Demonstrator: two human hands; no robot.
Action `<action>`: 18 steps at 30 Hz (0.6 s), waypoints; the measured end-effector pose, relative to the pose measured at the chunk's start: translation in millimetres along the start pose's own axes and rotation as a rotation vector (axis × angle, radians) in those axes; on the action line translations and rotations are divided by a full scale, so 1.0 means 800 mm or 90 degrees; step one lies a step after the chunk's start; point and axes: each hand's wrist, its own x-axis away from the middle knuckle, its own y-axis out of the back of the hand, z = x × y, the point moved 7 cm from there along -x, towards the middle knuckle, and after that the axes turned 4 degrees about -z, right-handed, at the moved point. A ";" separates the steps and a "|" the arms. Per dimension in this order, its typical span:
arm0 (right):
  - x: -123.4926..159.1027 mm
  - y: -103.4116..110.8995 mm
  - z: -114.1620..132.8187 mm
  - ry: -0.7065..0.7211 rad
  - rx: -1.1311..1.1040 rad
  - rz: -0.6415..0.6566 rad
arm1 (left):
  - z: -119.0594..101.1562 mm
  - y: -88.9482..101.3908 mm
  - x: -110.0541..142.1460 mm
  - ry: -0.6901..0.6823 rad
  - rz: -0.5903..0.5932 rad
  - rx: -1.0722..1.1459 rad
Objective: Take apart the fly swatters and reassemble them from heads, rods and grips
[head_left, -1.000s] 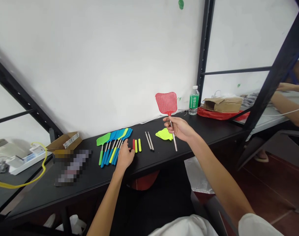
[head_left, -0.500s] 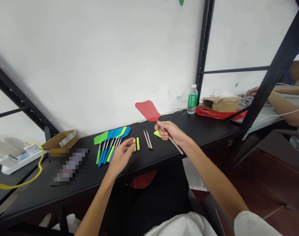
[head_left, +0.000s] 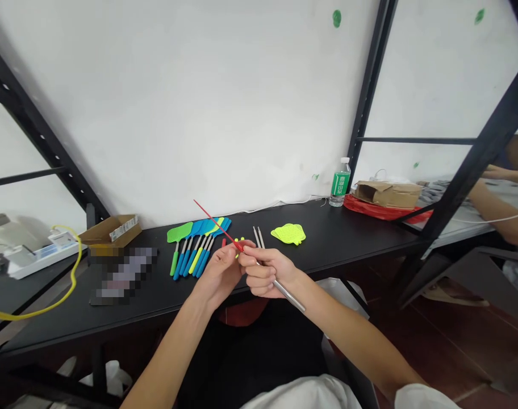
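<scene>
A red fly swatter [head_left: 216, 221] is held up over the front of the desk, its head turned nearly edge-on. My right hand [head_left: 265, 272] is closed around it near the neck, and its bare metal rod [head_left: 291, 295] sticks out below the fist. The fingers of my left hand [head_left: 222, 270] are bent in at the neck and appear to pinch it; the contact is partly hidden. Behind the hands lie a red grip [head_left: 224, 242], yellow grips partly covered, and two metal rods [head_left: 259, 236]. Yellow swatter heads [head_left: 289, 233] lie stacked to the right.
Several fly swatters with grips [head_left: 195, 250] lie in a row at left. Beyond them are a cardboard box [head_left: 109, 230] and a power strip [head_left: 46, 253]. A water bottle [head_left: 339, 183] and another carton [head_left: 389, 194] stand at right, near another person's arm [head_left: 493, 210].
My right hand has brought the red fly swatter left and down, turning its head edge-on. My left hand has moved right to meet it at the neck. The yellow heads are now uncovered.
</scene>
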 end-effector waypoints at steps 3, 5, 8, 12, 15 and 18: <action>-0.003 -0.001 -0.004 0.021 0.002 -0.028 | 0.006 -0.003 0.003 0.013 -0.028 0.047; -0.005 -0.003 -0.003 0.057 0.020 -0.039 | 0.008 -0.001 0.005 0.022 -0.065 0.075; -0.008 0.001 0.002 0.119 0.076 -0.067 | 0.009 0.002 0.007 0.006 -0.124 0.098; -0.017 0.016 0.002 0.194 0.168 -0.121 | 0.013 0.004 0.005 -0.022 -0.181 0.113; -0.024 0.025 -0.004 0.233 0.240 -0.161 | 0.004 0.023 0.000 -0.037 -0.248 0.152; -0.026 0.037 -0.003 0.253 0.320 -0.222 | -0.040 0.068 0.005 -0.167 -0.349 0.210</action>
